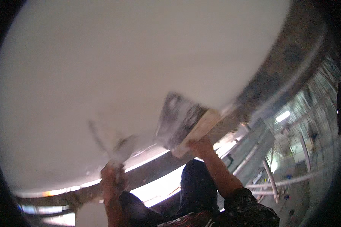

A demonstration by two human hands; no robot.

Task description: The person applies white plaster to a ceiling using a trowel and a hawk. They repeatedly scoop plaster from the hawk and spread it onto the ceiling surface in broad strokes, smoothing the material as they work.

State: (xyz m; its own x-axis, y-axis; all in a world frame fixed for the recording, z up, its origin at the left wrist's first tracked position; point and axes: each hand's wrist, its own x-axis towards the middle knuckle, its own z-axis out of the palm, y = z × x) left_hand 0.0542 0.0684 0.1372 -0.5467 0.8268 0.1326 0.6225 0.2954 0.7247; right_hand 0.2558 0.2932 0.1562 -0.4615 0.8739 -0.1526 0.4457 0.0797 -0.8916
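Note:
A wide scraper with a smeared grey metal blade and a pale wooden grip along one edge is in my right hand. My fingers are closed round the wood, and the blade is tilted in front of the large off-white surface. My left hand, lower and to the left, is closed round the handle of a putty knife. Motion smears its blade, so its exact shape is unclear. Whether either blade touches the pale surface cannot be made out.
A dark, stained curved border edges the pale surface on the right. Beyond it, far below, lie scaffold poles, grey panels and a lit lamp. Bright gaps show behind my legs.

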